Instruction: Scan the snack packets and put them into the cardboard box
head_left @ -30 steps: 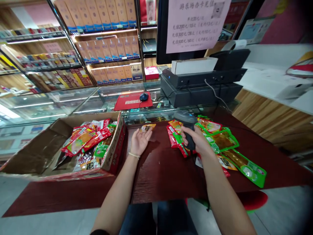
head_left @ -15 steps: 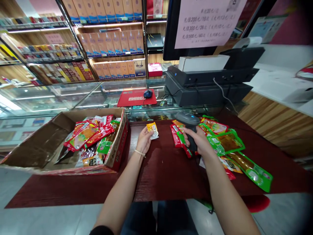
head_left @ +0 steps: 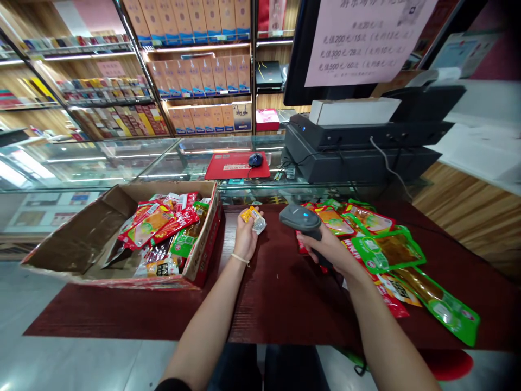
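In my left hand (head_left: 246, 234) is a small yellow and silver snack packet (head_left: 255, 220), held between the fingers above the dark red table (head_left: 264, 304). My right hand (head_left: 325, 247) is wrapped round the grip of a dark grey barcode scanner (head_left: 300, 217), whose head points left toward the packet with a small blue light lit on top. Behind and to the right of the scanner lies a pile of red and green snack packets (head_left: 391, 250). To the left of my left hand, an open cardboard box (head_left: 199, 255) holds several more packets (head_left: 150, 225).
A glass counter (head_left: 163, 157) runs behind the table, with a red mouse pad (head_left: 220, 167) and a black mouse (head_left: 255, 159) on it. A monitor (head_left: 295, 65) and a black cash-register unit (head_left: 321, 163) stand at the back right. Shelves of boxed goods (head_left: 203, 76) line the wall.
The scanner has moved left, closer to the small packet, and its head has turned toward it. My left hand has turned the packet, tilting it. The whole view has shifted slightly.
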The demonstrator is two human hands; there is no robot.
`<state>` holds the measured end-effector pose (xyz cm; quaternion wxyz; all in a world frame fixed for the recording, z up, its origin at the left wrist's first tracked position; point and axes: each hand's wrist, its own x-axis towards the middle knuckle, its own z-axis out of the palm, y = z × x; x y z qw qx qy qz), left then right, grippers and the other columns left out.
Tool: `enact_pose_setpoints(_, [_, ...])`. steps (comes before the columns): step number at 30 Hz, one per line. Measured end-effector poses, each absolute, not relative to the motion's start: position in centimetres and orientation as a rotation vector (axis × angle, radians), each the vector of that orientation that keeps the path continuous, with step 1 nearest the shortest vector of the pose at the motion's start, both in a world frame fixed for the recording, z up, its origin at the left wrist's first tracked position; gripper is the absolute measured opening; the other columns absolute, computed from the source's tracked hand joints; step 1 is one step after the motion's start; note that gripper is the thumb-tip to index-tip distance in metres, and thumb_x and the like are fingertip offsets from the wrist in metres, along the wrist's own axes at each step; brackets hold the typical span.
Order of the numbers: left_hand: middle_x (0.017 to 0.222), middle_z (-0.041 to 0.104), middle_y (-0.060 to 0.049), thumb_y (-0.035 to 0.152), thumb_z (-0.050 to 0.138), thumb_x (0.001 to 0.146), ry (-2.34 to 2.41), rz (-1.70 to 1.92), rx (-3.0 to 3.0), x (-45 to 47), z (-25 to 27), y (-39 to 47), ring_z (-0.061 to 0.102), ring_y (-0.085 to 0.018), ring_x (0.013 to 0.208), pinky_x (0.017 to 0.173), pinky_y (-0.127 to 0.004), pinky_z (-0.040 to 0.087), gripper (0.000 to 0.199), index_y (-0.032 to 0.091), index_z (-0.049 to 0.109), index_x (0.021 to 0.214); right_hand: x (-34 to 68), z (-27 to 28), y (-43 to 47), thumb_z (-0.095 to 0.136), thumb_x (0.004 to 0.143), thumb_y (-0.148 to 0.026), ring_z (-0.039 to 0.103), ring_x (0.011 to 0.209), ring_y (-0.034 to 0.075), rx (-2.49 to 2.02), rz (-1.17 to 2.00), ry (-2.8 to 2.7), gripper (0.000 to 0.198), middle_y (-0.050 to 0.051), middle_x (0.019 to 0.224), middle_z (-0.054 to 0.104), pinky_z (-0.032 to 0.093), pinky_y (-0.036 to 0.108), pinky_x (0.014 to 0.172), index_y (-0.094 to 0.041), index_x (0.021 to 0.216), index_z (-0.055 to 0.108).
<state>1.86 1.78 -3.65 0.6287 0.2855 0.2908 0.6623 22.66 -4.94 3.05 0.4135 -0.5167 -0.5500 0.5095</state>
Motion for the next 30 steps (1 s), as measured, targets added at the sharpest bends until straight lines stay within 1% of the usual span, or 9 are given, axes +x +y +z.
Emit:
enact_pose_setpoints(3, [0.140, 0.056, -0.012, 0.030, 0.072, 0.079, 0.646, 1.510, 0.616, 1.8, -3.8, 1.9, 0.061, -0.022, 0.120, 0.100, -0.036, 0.048, 0.042, 0.022, 0.051, 0.115, 22.5, 2.9, -5.1, 0.073, 0.077, -0.046, 0.042, 0.033, 0.010, -1.317, 1.337, -1.490, 0.044, -0.010, 0.050, 0.052, 0.031, 0.021, 0.034, -0.023, 0.108, 0.051])
enact_pose_setpoints(7, [0.137, 0.058, -0.015, 0.030, 0.070, 0.081, 0.723, 1.454, 0.614, 1.9, -3.8, 2.1, 0.061, -0.023, 0.120, 0.096, -0.038, 0.050, 0.045, 0.020, 0.053, 0.121, 22.5, 2.6, -5.0, 0.071, 0.079, -0.044, 0.042, 0.033, 0.011, -1.329, 1.338, -1.560, 0.030, -0.007, 0.044, 0.051, 0.029, 0.022, 0.035, -0.021, 0.093, 0.058])
enact_pose_setpoints(10, [0.139, 0.057, -0.014, 0.031, 0.069, 0.082, 0.722, 1.466, 0.630, 1.8, -3.8, 2.1, 0.059, -0.023, 0.123, 0.097, -0.039, 0.050, 0.043, 0.021, 0.054, 0.122, 22.7, 2.8, -5.1, 0.071, 0.079, -0.043, 0.042, 0.033, 0.011, -1.307, 1.350, -1.539, 0.026, -0.007, 0.043, 0.050, 0.030, 0.023, 0.036, -0.022, 0.085, 0.057])
enact_pose_setpoints(14, [0.139, 0.057, -0.010, 0.032, 0.071, 0.081, 0.668, 1.512, 0.640, 1.7, -4.0, 2.0, 0.059, -0.023, 0.123, 0.100, -0.037, 0.048, 0.038, 0.023, 0.057, 0.114, 22.7, 3.2, -5.1, 0.073, 0.077, -0.043, 0.042, 0.034, 0.011, -1.311, 1.331, -1.459, 0.029, -0.008, 0.046, 0.050, 0.031, 0.023, 0.036, -0.023, 0.080, 0.052])
enact_pose_setpoints(16, [0.133, 0.061, -0.010, 0.033, 0.073, 0.079, 0.687, 1.517, 0.632, 1.9, -4.0, 2.0, 0.062, -0.022, 0.119, 0.098, -0.035, 0.048, 0.038, 0.022, 0.058, 0.112, 22.7, 3.2, -5.0, 0.073, 0.076, -0.045, 0.042, 0.033, 0.010, -1.291, 1.310, -1.415, 0.031, -0.007, 0.049, 0.051, 0.032, 0.023, 0.035, -0.023, 0.079, 0.051])
enact_pose_setpoints(18, [0.120, 0.068, -0.011, 0.035, 0.074, 0.077, 0.753, 1.515, 0.622, 2.2, -3.5, 1.9, 0.066, -0.022, 0.111, 0.093, -0.034, 0.050, 0.039, 0.019, 0.061, 0.110, 22.7, 3.0, -4.7, 0.073, 0.076, -0.047, 0.043, 0.033, 0.010, -1.263, 1.303, -1.354, 0.033, -0.007, 0.050, 0.052, 0.034, 0.024, 0.034, -0.024, 0.079, 0.050])
enact_pose_setpoints(22, [0.094, 0.074, -0.010, 0.040, 0.075, 0.075, 0.814, 1.513, 0.730, 2.4, 0.4, 0.5, 0.070, -0.021, 0.089, 0.080, -0.031, 0.053, 0.042, 0.013, 0.064, 0.105, 23.0, 2.4, -4.1, 0.073, 0.078, -0.048, 0.043, 0.035, 0.010, -1.194, 1.297, -1.238, 0.033, -0.006, 0.053, 0.052, 0.036, 0.023, 0.034, -0.024, 0.082, 0.051])
enact_pose_setpoints(26, [0.098, 0.074, -0.008, 0.042, 0.074, 0.076, 0.757, 1.529, 1.021, -0.4, 7.5, -1.7, 0.070, -0.021, 0.086, 0.079, -0.032, 0.054, 0.040, 0.016, 0.065, 0.105, 22.9, 2.2, -3.9, 0.076, 0.077, -0.046, 0.044, 0.036, 0.009, -1.141, 1.270, -1.165, 0.033, -0.006, 0.054, 0.053, 0.036, 0.022, 0.035, -0.023, 0.085, 0.053])
enact_pose_setpoints(30, [0.096, 0.074, -0.005, 0.039, 0.076, 0.074, 0.842, 1.585, 1.230, -7.3, 12.6, -2.1, 0.069, -0.019, 0.082, 0.078, -0.031, 0.054, 0.037, 0.016, 0.066, 0.102, 22.1, 2.2, -3.9, 0.079, 0.074, -0.046, 0.045, 0.036, 0.010, -1.129, 1.242, -1.082, 0.034, -0.005, 0.055, 0.052, 0.037, 0.022, 0.034, -0.022, 0.083, 0.055])
